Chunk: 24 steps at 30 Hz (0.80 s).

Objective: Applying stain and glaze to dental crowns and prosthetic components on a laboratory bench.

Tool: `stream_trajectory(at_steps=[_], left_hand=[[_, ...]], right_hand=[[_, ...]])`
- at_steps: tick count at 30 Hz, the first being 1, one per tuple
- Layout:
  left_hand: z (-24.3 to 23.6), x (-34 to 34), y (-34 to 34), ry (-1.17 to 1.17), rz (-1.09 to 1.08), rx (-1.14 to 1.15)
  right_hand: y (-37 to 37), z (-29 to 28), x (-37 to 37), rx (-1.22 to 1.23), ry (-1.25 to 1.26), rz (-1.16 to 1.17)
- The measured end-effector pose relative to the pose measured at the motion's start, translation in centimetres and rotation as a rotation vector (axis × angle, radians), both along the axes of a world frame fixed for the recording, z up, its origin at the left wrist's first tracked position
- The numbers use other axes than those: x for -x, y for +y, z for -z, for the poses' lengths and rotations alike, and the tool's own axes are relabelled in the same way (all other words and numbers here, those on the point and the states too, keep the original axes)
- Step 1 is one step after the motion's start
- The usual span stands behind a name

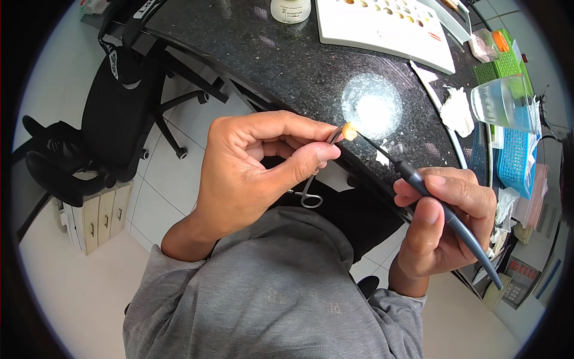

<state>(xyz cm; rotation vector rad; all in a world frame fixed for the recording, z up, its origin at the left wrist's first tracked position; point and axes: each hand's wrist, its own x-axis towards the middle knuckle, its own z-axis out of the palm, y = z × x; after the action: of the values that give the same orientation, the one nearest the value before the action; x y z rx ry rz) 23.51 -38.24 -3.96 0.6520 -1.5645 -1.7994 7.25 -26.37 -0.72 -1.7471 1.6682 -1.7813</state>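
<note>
My left hand (245, 167) is closed around a metal hemostat (311, 201), pinching its jaws between thumb and forefinger; the ring handles hang below. A small yellowish dental crown (350, 131) is at the hemostat's tip, just past my fingertips. My right hand (451, 218) grips a fine brush (412, 176) with a dark grey-blue handle like a pen. The brush's thin dark tip points up and left and meets or nearly meets the crown's right side; whether they touch I cannot tell.
A black speckled countertop (287, 72) carries a white palette (382, 39) with coloured wells, a jar (290, 11), crumpled tissue (457, 112) and a clear cup of liquid (499, 103). Blue (515, 157) and green baskets (502, 66) line the right. A black chair (122, 102) stands left.
</note>
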Motion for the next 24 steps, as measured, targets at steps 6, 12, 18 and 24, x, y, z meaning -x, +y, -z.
stream_trajectory(at_steps=[6, 12, 18, 24], left_hand=[[-0.05, 0.01, 0.05, -0.019, 0.005, -0.004], [-0.05, 0.03, 0.13, -0.023, 0.011, -0.005], [0.07, 0.15, 0.22, 0.004, 0.004, -0.010], [0.13, 0.25, 0.23, 0.013, 0.000, 0.003]], right_hand=[[-0.32, 0.05, -0.07, -0.011, 0.039, 0.035], [-0.03, -0.02, 0.10, -0.004, 0.044, 0.029], [-0.14, 0.25, 0.24, 0.052, 0.005, -0.017], [-0.10, 0.17, 0.09, 0.020, 0.048, 0.018]])
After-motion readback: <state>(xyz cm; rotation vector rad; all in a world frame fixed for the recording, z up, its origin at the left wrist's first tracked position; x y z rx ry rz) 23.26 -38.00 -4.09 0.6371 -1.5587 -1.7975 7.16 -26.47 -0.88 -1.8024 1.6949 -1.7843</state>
